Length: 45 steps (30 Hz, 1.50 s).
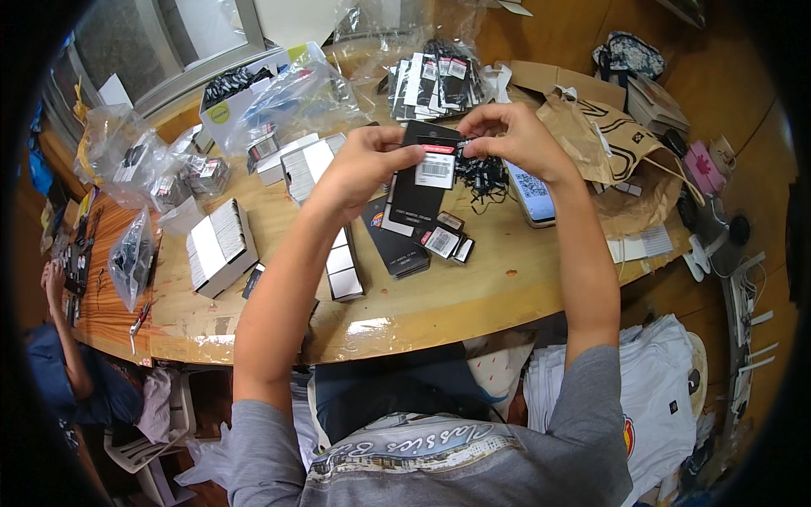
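Black tag up, left hand pinching it, right hand curled at its edge, hold unclear | rear tag pile looks done | tag stack, black cords seemingly left

Left fingers partly hidden behind black tag; tag's fine print illegible; co-worker cut off by left rim.

Arms forward, fingers pinched

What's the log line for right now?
Left hand: gripping black tag; right hand: near tag's upper edge; phone: screen lit
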Motion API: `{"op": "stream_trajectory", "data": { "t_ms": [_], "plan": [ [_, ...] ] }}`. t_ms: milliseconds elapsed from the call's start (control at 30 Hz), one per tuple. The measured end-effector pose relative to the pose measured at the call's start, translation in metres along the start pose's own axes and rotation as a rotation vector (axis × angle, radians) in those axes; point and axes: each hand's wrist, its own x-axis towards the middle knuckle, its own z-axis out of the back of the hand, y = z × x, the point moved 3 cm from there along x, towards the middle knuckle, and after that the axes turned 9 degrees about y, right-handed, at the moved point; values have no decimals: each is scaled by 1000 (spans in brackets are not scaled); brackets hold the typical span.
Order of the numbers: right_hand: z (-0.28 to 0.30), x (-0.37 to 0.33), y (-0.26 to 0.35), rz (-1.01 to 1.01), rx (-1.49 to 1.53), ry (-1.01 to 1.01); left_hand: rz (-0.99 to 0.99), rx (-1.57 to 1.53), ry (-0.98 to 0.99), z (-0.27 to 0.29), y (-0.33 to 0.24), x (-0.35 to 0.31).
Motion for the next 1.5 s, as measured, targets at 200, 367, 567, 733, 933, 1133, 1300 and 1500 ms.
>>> {"op": "stream_trajectory", "data": {
  "t_ms": [200, 367, 567, 733, 933, 1133, 1300, 1500],
  "plan": [
    [9, -14, -19, -74, -78, -66, -54, -212, -23, 41, -6, -37],
    [21, -24, -28, -34, -27, -172, -95, -215, -88, 57, -9, -60],
    [32, -22, -38, 241, 570, -261, -72, -218, -114, 58, 3, -67],
    [18, -9, -23, 490, 1166, -168, -52, -201, -115, 48, 9, -67],
    [2, -2, 22, 630, 1343, -259, -47, -165, -171, 42, 12, -69],
    [-16, -13, 63, 799, 1506, 116, -22, -115, -185, 35, 10, -75],
    [-39, -36, 86, 717, 766, -293, -151, 38, -290, 32, 10, -84],
    [-88, -43, 90, 437, 271, -267, -351, -189, -377, 9, -4, -89]
  ]
}}
